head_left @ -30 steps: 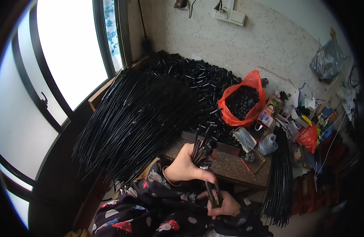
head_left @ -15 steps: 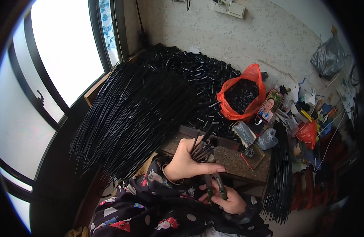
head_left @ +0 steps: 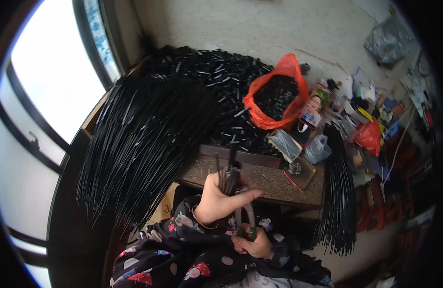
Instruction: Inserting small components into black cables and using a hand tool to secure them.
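My left hand [head_left: 217, 205] is closed round a small bunch of black tubes [head_left: 232, 176], some thin and one with a wider round end, all pointing away from me. Its thumb stretches to the right across the near side. Below it, my right hand [head_left: 259, 246] grips green-ended pliers [head_left: 251, 222], whose handles stand apart. The jaws are hidden at my left hand, so I cannot tell what they touch. Just beyond both hands lies the front of a brown speckled worktop [head_left: 260, 178].
Long black strands [head_left: 140, 144] spread over the left side. Behind them short black pieces [head_left: 202, 65] lie heaped. A red plastic bag [head_left: 254, 115] holds small dark parts. Right of it are a lit phone [head_left: 312, 113], a metal ball [head_left: 295, 168], clutter and hanging black strands [head_left: 338, 201].
The view has shifted, so the surroundings sit further left and the window shows less. The bunch in my left hand now stands more upright. Both hands keep their hold.
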### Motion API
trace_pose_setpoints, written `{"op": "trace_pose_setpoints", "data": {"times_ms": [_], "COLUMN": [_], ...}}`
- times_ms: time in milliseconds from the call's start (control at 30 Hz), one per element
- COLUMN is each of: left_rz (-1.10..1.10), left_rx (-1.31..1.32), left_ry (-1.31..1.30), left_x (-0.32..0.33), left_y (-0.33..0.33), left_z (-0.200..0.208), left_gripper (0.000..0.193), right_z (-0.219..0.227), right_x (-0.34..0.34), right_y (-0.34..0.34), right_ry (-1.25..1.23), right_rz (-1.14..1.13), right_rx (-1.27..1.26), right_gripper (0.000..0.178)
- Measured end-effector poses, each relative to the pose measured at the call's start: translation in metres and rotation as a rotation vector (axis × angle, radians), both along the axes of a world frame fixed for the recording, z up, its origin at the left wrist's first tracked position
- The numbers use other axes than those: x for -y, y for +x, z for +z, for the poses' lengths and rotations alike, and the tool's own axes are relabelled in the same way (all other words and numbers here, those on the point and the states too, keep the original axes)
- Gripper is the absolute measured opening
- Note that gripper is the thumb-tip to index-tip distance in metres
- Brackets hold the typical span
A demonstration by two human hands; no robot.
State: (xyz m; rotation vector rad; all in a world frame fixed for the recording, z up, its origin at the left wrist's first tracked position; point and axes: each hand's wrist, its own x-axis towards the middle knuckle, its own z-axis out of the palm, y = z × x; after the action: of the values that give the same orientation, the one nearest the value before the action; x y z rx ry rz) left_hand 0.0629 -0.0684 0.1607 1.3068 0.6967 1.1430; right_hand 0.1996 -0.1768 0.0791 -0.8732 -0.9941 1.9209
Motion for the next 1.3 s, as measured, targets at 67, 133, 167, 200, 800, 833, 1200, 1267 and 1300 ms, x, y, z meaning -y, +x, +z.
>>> {"op": "trace_pose_setpoints", "data": {"times_ms": [67, 133, 167, 200, 800, 833, 1200, 1267, 1300], "left_rz": [0.073, 0.084, 0.058, 0.079, -0.094, -0.092, -0.157, -0.183, -0.180], "left_rx": [0.076, 0.065, 0.021, 0.044, -0.121, -0.121, -0.137, -0.157, -0.156], "left_ry": [0.029, 0.037, 0.055, 0.109, 0.133, 0.113, 0.200, 0.245, 0.247], "left_x": [-0.001, -0.003, -0.006, -0.009, -0.028, -0.028, -0.018, -0.012, -0.009], "left_y": [0.009, 0.005, -0.002, -0.005, 0.011, 0.012, 0.001, 0.000, 0.000], "left_z": [-0.011, -0.012, -0.015, -0.020, -0.039, -0.038, -0.040, -0.033, -0.030], "left_gripper": [0.030, 0.036, 0.040, 0.046, 0.048, 0.046, 0.038, 0.035, 0.035], "right_z": [-0.009, -0.006, -0.006, -0.006, -0.070, -0.067, -0.077, -0.080, -0.080], "right_x": [-0.005, -0.015, -0.026, -0.042, -0.128, -0.128, -0.129, -0.129, -0.128], "right_y": [-0.002, 0.009, 0.016, 0.030, 0.162, 0.164, 0.181, 0.186, 0.188], "right_ry": [0.042, 0.133, 0.217, 0.235, 0.934, 0.901, 0.546, 0.523, 0.491], "right_rz": [-0.026, -0.182, -0.278, -0.430, -0.637, -0.625, -0.933, -0.980, -1.027], "right_rx": [0.008, 0.182, 0.364, 0.447, 1.718, 1.717, 1.509, 1.474, 1.441], "right_gripper": [0.009, 0.007, 0.005, 0.005, 0.022, 0.021, 0.027, 0.028, 0.028]}}
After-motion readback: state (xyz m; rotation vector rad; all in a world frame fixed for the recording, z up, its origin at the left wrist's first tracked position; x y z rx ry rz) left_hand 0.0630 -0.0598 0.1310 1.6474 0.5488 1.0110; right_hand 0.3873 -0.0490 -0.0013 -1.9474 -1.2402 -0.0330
